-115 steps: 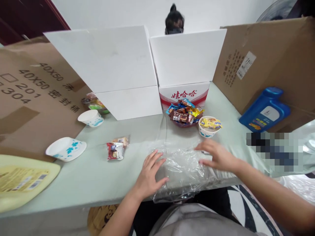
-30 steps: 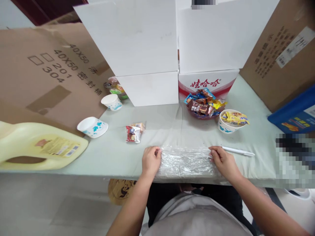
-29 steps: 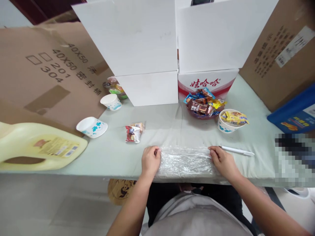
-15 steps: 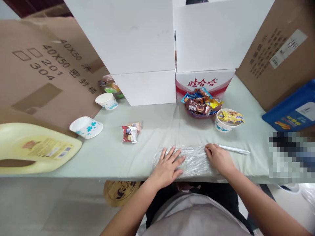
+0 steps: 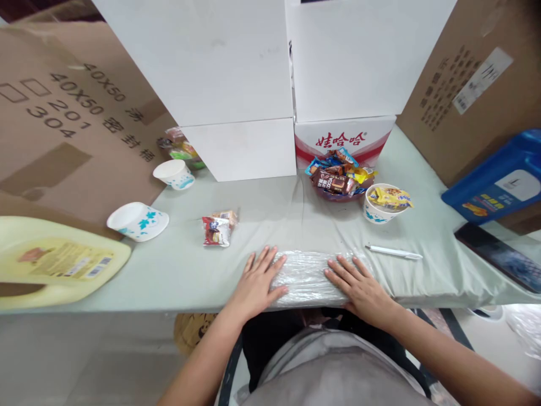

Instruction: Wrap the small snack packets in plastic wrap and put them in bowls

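A sheet of crinkled clear plastic film (image 5: 306, 279) lies flat at the front edge of the cloth-covered table. My left hand (image 5: 257, 282) rests on its left end, palm down with the fingers spread. Across from it, my right hand (image 5: 361, 287) lies over the right end, fingers also stretched out. Neither hand grips anything. A white pen (image 5: 394, 252) is just beyond the right hand. Up and left of the left hand sit small wrapped snacks (image 5: 217, 231), one in a red and white packet.
Behind stand white boxes (image 5: 240, 149), a bowl of wrapped sweets (image 5: 333, 189) and a paper cup with yellow packets (image 5: 380, 213). Two paper cups (image 5: 146, 223) and a yellow jug (image 5: 63, 265) are on the left. A phone (image 5: 499, 254) and blue bottle (image 5: 502, 180) are on the right.
My right hand has gone from bent fingers at the film's right edge to lying flat on it. My left hand has shifted left. The view has turned slightly.
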Demonstrator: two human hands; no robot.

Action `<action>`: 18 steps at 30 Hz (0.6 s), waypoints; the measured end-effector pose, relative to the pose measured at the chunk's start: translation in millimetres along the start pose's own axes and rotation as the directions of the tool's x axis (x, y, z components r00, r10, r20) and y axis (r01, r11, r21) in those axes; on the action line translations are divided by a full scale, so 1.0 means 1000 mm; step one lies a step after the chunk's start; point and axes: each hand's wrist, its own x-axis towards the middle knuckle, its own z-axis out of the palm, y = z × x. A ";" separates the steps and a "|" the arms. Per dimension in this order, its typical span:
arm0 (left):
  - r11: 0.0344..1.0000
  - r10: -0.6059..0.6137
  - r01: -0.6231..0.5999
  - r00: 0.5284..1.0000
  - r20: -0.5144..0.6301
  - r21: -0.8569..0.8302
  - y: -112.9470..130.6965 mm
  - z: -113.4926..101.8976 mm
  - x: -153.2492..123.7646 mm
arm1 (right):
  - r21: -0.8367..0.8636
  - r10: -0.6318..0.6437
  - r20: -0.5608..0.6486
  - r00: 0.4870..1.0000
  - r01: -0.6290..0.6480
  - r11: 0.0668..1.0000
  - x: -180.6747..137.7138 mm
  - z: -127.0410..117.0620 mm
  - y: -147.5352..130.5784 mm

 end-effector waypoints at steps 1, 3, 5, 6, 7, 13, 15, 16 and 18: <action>1.000 -0.019 0.019 0.999 -0.029 0.020 -0.007 -0.001 -0.007 | -0.014 0.020 -0.012 1.000 -0.020 1.000 -0.006 0.000 0.003; 0.999 0.001 0.004 0.995 -0.096 0.044 -0.013 -0.003 -0.022 | -0.033 0.040 -0.058 0.998 -0.042 0.999 -0.018 0.000 0.007; 0.996 0.084 -0.080 0.986 -0.147 0.036 -0.010 -0.003 -0.036 | -0.029 0.041 -0.112 0.993 -0.045 0.999 -0.031 0.001 0.011; 0.991 0.134 -0.132 0.979 -0.154 0.022 -0.006 -0.002 -0.041 | -0.021 0.043 -0.145 0.988 -0.047 0.999 -0.037 0.001 0.013; 0.984 0.175 -0.177 0.972 -0.157 0.003 -0.002 0.000 -0.045 | -0.008 0.048 -0.179 0.983 -0.050 0.999 -0.043 0.002 0.014; 0.949 0.126 -0.200 0.949 -0.287 -0.243 0.010 -0.001 -0.050 | 0.219 0.082 -0.301 0.950 -0.015 0.976 -0.060 -0.012 0.017; 0.930 0.041 -0.145 0.954 -0.298 -0.337 0.007 -0.006 -0.044 | 0.317 0.136 -0.313 0.940 -0.032 0.948 -0.057 -0.019 0.018; 0.923 -0.009 -0.106 0.955 -0.297 -0.369 0.006 -0.008 -0.040 | 0.354 0.181 -0.316 0.931 -0.062 0.933 -0.054 -0.022 0.019; 0.913 -0.125 -0.009 0.945 -0.302 -0.407 0.002 -0.010 -0.029 | 0.391 0.301 -0.306 0.903 -0.170 0.905 -0.047 -0.022 0.022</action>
